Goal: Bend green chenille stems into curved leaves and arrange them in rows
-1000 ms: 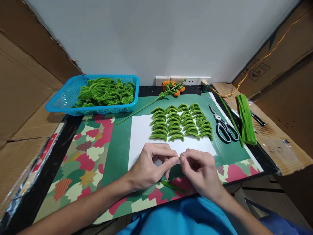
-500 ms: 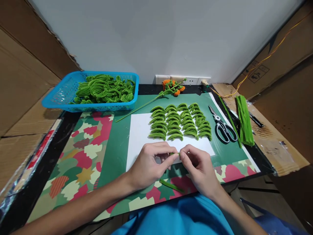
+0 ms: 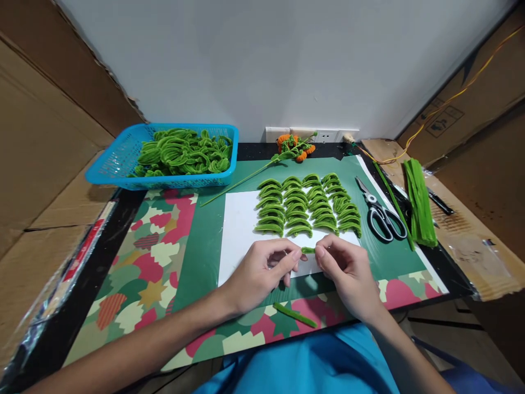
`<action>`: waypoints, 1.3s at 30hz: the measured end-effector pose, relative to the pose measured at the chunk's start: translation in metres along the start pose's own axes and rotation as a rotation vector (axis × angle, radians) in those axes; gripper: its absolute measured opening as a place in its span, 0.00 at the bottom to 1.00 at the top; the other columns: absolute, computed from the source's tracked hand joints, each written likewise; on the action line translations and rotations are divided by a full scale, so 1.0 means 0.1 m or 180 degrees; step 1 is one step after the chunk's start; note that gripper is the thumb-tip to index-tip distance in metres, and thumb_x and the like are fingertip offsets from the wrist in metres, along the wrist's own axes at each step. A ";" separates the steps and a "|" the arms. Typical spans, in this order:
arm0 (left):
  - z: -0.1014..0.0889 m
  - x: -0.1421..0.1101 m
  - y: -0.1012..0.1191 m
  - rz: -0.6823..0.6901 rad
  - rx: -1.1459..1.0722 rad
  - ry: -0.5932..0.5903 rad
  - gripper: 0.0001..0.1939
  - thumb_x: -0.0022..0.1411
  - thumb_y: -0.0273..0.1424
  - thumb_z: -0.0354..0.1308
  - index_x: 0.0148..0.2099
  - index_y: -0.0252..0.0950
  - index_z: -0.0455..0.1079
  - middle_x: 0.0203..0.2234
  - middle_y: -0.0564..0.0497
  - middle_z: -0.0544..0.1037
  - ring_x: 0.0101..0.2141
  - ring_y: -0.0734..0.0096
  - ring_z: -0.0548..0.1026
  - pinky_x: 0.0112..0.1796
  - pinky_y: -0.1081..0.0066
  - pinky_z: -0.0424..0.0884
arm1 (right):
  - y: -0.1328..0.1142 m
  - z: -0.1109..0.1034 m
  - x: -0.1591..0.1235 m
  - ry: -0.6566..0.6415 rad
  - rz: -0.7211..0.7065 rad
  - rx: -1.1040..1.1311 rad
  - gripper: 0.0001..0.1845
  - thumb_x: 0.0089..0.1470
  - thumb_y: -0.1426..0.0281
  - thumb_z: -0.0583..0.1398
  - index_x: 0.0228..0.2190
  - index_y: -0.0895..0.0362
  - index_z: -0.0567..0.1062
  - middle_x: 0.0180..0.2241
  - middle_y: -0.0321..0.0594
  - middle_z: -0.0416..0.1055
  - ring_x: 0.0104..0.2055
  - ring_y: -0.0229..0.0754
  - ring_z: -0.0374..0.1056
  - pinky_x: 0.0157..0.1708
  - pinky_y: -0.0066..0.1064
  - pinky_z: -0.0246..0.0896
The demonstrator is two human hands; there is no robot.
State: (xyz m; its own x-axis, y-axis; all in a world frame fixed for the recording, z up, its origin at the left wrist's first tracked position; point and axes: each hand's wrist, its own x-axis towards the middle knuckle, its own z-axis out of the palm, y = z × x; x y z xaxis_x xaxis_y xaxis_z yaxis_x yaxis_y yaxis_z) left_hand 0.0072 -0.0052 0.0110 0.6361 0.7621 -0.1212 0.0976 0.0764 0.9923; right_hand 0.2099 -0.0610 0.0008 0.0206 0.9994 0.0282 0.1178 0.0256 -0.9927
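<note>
Between my two hands is a short green pipe cleaner (image 3: 308, 250), its middle showing in the gap. My left hand (image 3: 266, 265) pinches one end between thumb and forefinger, and my right hand (image 3: 344, 268) pinches the other. Just beyond them, on a white sheet (image 3: 238, 235), lie rows of folded, curved green pipe-cleaner leaves (image 3: 296, 205) in several columns. Nearer to me, a loose straight green pipe cleaner (image 3: 294, 315) rests on the patterned paper below my hands.
A blue basket (image 3: 164, 182) of bent green pipe cleaners stands at the back left. An orange-flowered stem (image 3: 273, 161) lies behind the sheet. Scissors (image 3: 381, 213), a bundle of straight green pipe cleaners (image 3: 420, 205) and a black-handled knife (image 3: 440, 201) lie at the right.
My fingers have drawn slightly apart, so more of the green pipe cleaner shows between them. The whole view has shifted a little.
</note>
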 end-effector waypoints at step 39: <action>0.03 -0.02 -0.03 0.0516 0.0946 0.0492 0.13 0.71 0.30 0.61 0.34 0.34 0.82 0.21 0.54 0.74 0.22 0.77 0.71 0.25 0.76 0.66 | 0.06 0.12 -0.08 0.0231 -0.1307 -0.1421 0.08 0.70 0.75 0.60 0.37 0.57 0.77 0.26 0.32 0.68 0.24 0.34 0.62 0.27 0.28 0.57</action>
State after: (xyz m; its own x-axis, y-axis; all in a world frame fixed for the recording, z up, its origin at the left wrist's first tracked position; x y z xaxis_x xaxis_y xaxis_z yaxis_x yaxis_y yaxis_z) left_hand 0.0075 -0.0090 0.0082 0.5406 0.8388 0.0649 0.2375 -0.2261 0.9447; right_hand 0.1982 -0.0690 -0.0065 -0.0491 0.9054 0.4218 0.5350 0.3804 -0.7544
